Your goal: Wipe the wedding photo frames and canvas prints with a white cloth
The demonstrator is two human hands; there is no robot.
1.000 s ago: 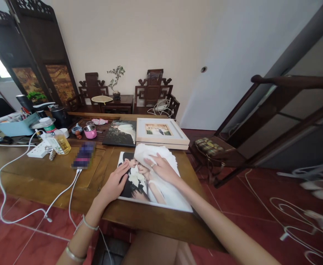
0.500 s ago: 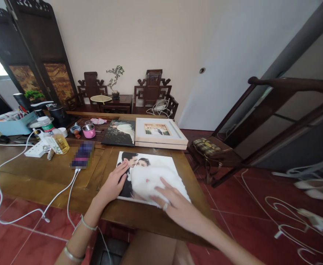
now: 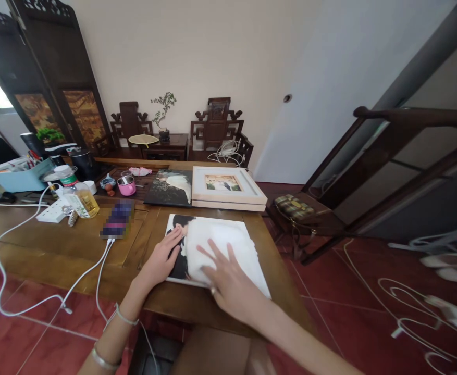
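The left hand [image 3: 161,262] lies flat at the near left side of a white-edged rectangular photo panel [image 3: 178,271], fingers extended over the printed dark suit, gripping nothing. The panel rests at the near right end of a long brown wooden table [image 3: 83,255]. The right hand [image 3: 232,289] is spread, fingers apart and loose, over a soft white fabric cloth [image 3: 216,237]; it is somewhat blurred, so I cannot be sure how firmly it presses.

The cloth covers the panel's middle and much of its right, leaving the left strip of the portrait showing. Handling of this panel looks under way rather than finished, with the cloth spread on it; how much of the surface has been gone over cannot be told. Beyond it, on the far side, lie a dark rectangular print [image 3: 160,192] and a pale wooden-framed picture [image 3: 247,194] to its right, neither touched by a hand.
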